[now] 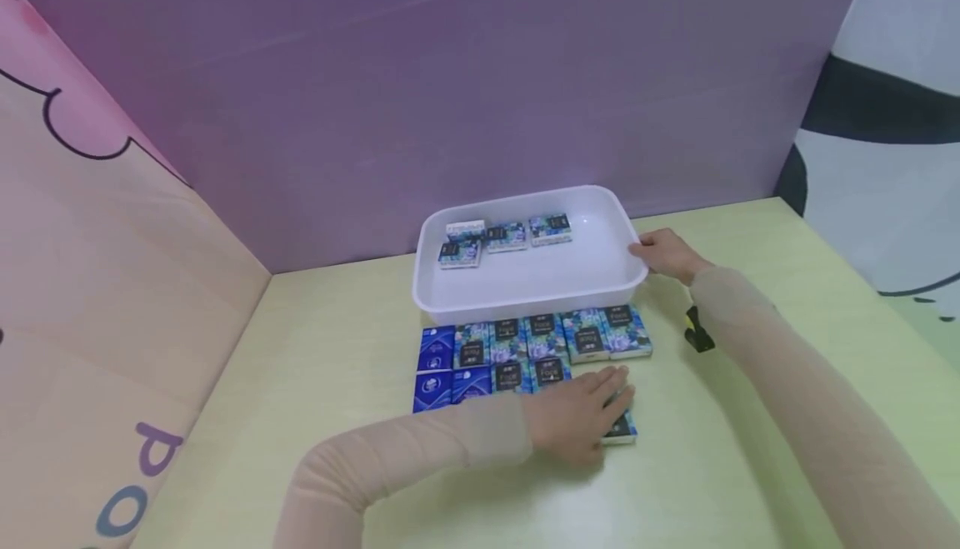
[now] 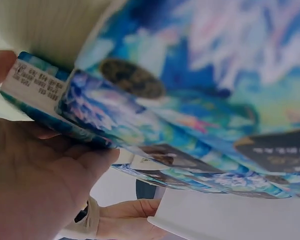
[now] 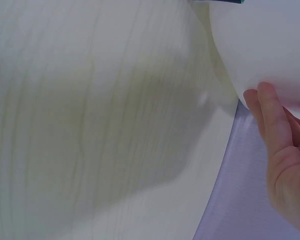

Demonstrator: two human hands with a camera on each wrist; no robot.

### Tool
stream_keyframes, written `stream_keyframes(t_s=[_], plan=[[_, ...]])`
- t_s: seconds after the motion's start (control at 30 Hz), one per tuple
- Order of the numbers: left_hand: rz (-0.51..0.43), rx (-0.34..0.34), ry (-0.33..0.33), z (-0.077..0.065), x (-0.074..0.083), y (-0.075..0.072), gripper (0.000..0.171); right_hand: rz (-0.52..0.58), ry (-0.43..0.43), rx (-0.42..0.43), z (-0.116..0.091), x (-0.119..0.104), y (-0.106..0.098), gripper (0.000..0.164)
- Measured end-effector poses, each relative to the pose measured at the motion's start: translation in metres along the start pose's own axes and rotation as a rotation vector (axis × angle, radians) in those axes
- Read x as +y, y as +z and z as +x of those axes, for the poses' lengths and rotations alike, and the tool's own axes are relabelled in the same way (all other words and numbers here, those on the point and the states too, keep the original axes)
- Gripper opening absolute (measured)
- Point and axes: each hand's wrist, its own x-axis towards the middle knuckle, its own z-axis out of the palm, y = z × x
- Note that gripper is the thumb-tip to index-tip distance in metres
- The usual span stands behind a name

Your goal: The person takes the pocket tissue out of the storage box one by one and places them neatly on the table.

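We see left hand (image 1: 581, 416) flat on pack (image 1: 621, 427), fingers straight, no pinch. Right hand (image 1: 667, 253) touches tray (image 1: 525, 282) rim; curl unclear. Pack light, soft, slick; we'd grip short edges.

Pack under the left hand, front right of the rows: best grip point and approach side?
Probably its two short edges, from above. The pack lies flat on the table, its right and near sides clear, and packs abut only on its far left. The left hand already lies over it, while the right hand touches the white tray.
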Motion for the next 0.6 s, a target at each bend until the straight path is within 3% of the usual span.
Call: stream_keyframes(t_s=[0.2,0.3,0.53,0.6], plan=[[0.005,0.001,-0.038,-0.003,0.006,0.001,0.072,-0.004,0.004,-0.008,0.000,-0.002,0.001,0.047],[-0.001,0.036,-0.054,-0.006,0.011,0.000,0.065,-0.002,0.003,-0.007,-0.001,-0.003,0.001,0.046],[0.219,0.174,-0.060,-0.007,0.015,0.001,0.048,-0.004,-0.005,0.003,0.000,-0.002,0.001,0.046],[0.244,0.202,-0.064,-0.006,0.015,0.001,0.045,-0.003,-0.007,0.005,0.000,-0.001,0.001,0.045]])
